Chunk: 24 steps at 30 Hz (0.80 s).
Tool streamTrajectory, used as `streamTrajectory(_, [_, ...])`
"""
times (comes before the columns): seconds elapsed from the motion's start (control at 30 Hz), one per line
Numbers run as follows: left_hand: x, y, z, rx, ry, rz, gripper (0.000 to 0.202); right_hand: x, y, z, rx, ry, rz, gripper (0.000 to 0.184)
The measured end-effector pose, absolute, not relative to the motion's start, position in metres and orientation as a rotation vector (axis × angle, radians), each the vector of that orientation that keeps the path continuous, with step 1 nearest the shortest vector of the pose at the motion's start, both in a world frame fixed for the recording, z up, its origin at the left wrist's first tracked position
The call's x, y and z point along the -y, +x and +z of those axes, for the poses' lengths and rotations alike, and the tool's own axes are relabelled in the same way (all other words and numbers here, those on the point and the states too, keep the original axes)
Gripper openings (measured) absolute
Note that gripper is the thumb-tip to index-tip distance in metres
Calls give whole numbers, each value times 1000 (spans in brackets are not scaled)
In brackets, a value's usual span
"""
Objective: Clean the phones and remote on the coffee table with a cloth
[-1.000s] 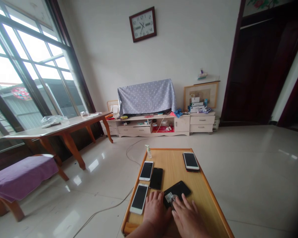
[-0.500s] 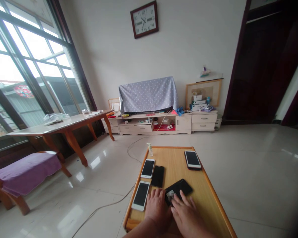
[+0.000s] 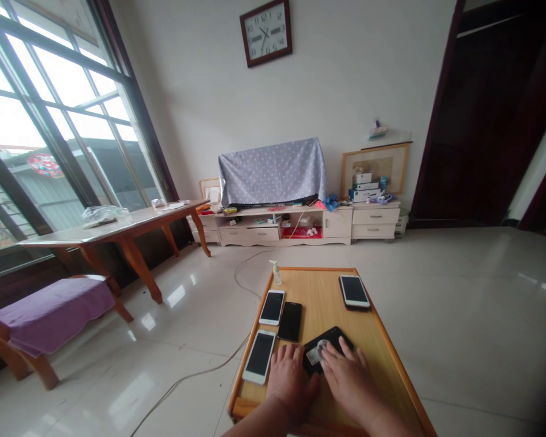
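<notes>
Firstly, hands, two. My left hand (image 3: 293,381) lies on the worktop (image 3: 323,303), its fingers (image 3: 295,353) spread and holding nothing, just beside a black phone (image 3: 332,343). My right hand (image 3: 351,381) rests on that phone, fingers (image 3: 343,349) open and flat across it, not closed around it. A small silver-and-white patch (image 3: 316,356) sits on the phone, touching my right fingers; I cannot tell whether it is a label or a loose piece.

Phones, five in all: that one, a second black phone (image 3: 290,321), and three white-framed phones (image 3: 259,357) (image 3: 272,307) (image 3: 353,291). The nearest white one lies close to the left edge and just beside my left hand, so a sideways slip could push it off. Pressing hard could shift the black phone into its neighbours, or a loose patch could slide away.

Pump bottles, one (image 3: 276,274), at the far corner; a knock could tip it. Cables, one (image 3: 195,377), on the floor beside the worktop, a possible snag for a foot.

Farther off: one purple-draped bench (image 3: 50,309), one long wooden table (image 3: 118,223), one low cabinet (image 3: 264,233), one wall clock (image 3: 266,31).
</notes>
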<state>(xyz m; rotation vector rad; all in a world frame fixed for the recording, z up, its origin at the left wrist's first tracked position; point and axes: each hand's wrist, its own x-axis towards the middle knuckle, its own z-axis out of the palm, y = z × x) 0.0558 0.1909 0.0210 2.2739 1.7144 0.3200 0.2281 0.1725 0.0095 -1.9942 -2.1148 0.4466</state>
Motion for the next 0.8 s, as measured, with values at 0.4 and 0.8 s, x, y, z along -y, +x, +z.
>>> streamTrajectory(0.4, [-191,55,24,-1707,2281,306,60,-182,223,13,2071,-2012,451,51])
streamTrajectory(0.8, [-192,54,26,-1698,2284,278,59,-193,218,10,2044,-2010,459,49])
